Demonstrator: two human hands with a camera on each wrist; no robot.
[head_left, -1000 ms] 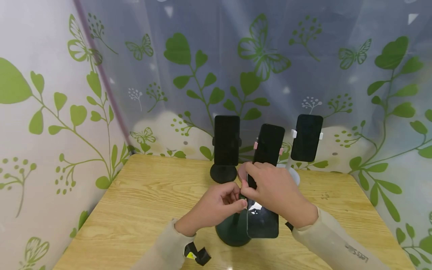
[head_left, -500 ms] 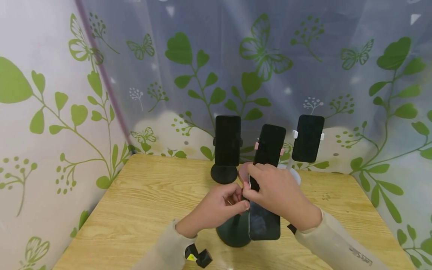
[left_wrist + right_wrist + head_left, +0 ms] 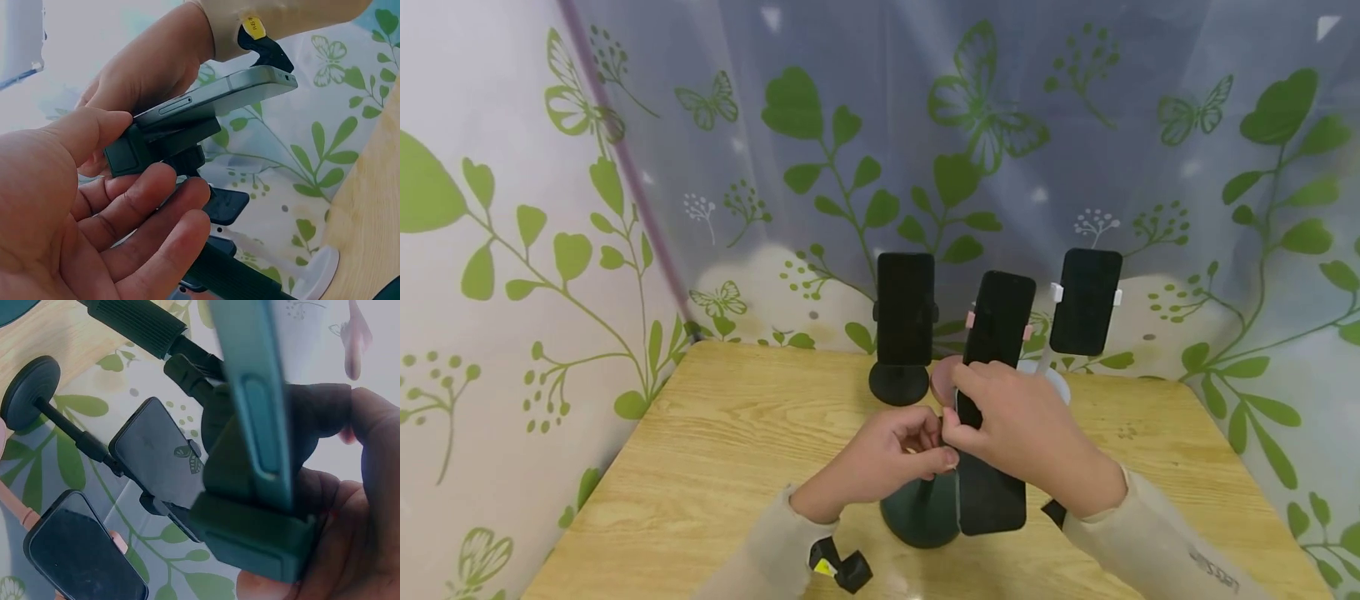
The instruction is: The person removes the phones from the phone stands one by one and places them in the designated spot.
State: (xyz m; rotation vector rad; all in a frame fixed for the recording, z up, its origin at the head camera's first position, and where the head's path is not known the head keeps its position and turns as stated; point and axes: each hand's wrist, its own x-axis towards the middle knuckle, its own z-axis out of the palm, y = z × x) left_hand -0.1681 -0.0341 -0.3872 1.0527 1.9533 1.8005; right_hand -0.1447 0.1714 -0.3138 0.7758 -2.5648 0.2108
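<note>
A black-screened smartphone (image 3: 992, 496) sits at a dark green phone stand, whose round base (image 3: 917, 517) rests on the table below. My left hand (image 3: 880, 458) is at the phone's left edge. Its thumb and index finger pinch the stand's green clamp (image 3: 125, 153) in the left wrist view, while the other fingers are loosely bent. My right hand (image 3: 1018, 412) lies across the phone's upper part and grips it, thumb toward the left edge. The right wrist view shows another green clamp piece (image 3: 250, 537) against the phone's side edge (image 3: 259, 406). The holder's back is hidden in the head view.
Behind stand a black stand with a phone (image 3: 906, 308), a pink stand with a phone (image 3: 1003, 308), partly covered by my right hand, and a white stand with a phone (image 3: 1086, 300). The wooden table (image 3: 722, 450) meets a leaf-patterned curtain (image 3: 820, 200) at the back.
Both hands keep nearly the same hold. The phone's lower end shifts slightly to the right, and the bright reflection on its screen is gone. The view itself drifts a little.
</note>
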